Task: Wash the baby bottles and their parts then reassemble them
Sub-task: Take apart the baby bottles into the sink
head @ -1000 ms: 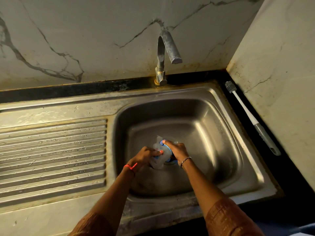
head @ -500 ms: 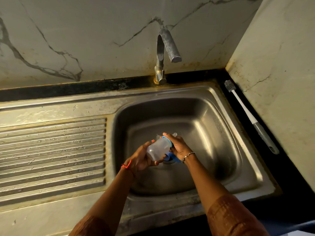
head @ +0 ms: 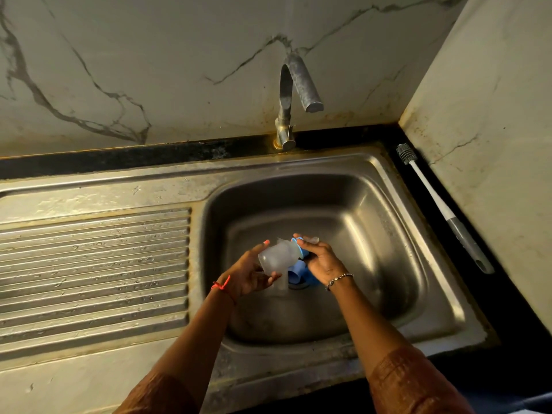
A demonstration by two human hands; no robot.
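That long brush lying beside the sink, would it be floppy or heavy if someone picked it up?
The bottle brush looks light: a thin white stem with a small bristle head. The stem lies straight, so it is probably fairly stiff. Its round grey handle might let it roll on the dark counter.

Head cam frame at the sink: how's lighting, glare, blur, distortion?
Head view: dim, warm, uneven light; soft glare on the right wall of the sink; bottle, left hand and right hand slightly motion-soft; brush at right is sharp; wide-angle bows the sink edges.
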